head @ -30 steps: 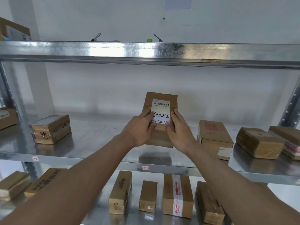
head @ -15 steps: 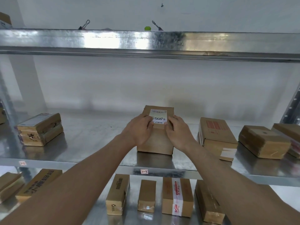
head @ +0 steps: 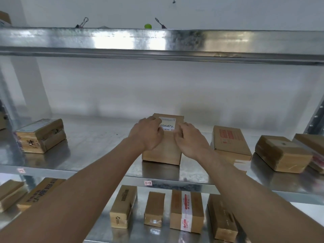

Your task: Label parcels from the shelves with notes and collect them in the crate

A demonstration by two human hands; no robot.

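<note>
Here, a brown parcel (head: 162,151) lies flat on the middle metal shelf (head: 91,151), its white note (head: 167,124) facing up. The left hand (head: 146,133) and right hand (head: 190,139) grip its two sides, fingers curled round the edges. More parcels lie on the shelf below.

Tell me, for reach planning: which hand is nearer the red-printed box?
Right. The right hand is just left of the red-printed box; the left hand is farther left.

Steel middle shelf (head: 91,155) — brown parcels (head: 40,135) lie on it; lower shelf (head: 136,234) — more boxes (head: 186,210).
</note>
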